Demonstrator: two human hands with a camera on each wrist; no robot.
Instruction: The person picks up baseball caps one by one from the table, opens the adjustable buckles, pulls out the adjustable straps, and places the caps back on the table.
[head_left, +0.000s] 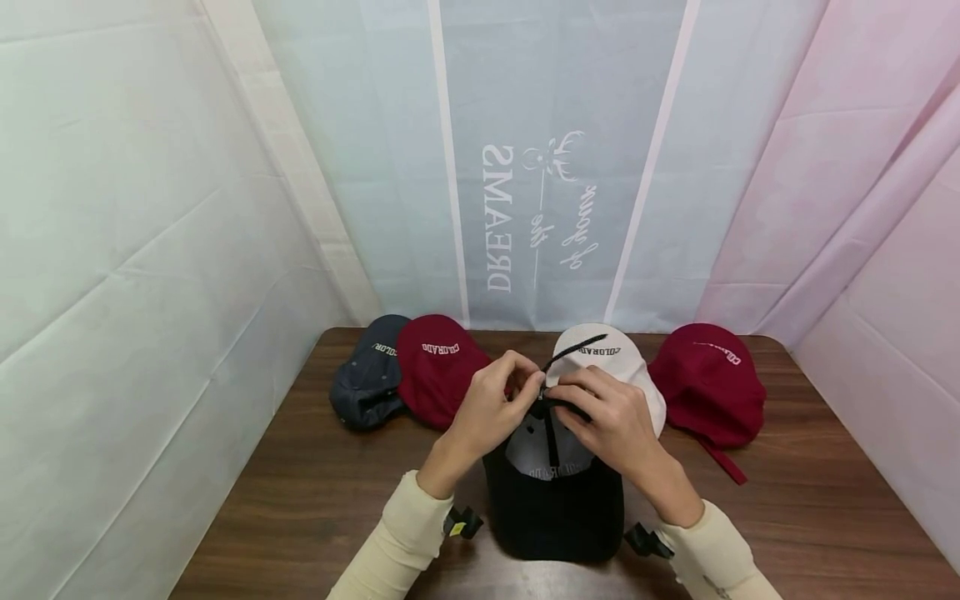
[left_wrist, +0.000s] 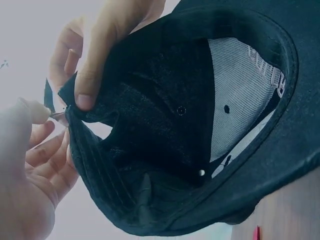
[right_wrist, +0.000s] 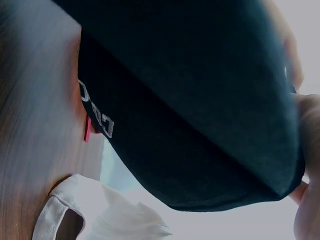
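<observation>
A black cap [head_left: 555, 521] is held up over the table, brim toward me and its lined inside showing. My left hand [head_left: 493, 408] pinches the back strap [head_left: 573, 352] with thumb and fingers, beside a small metallic piece. The strap's loose end sticks up to the right between my hands. My right hand [head_left: 609, 410] grips the cap's back edge, its thumb lying on the inner band in the left wrist view. Light embroidered letters [right_wrist: 102, 120] show on the cap's front in the right wrist view. In that view, the cap hides most of both hands.
Behind the hands, a dark blue-grey cap [head_left: 367, 375] and a red cap [head_left: 438, 367] sit at the left. A white cap [head_left: 637, 367] and another red cap [head_left: 708, 387] sit at the right of the wooden table [head_left: 810, 500]. Cloth walls [head_left: 570, 83] surround it.
</observation>
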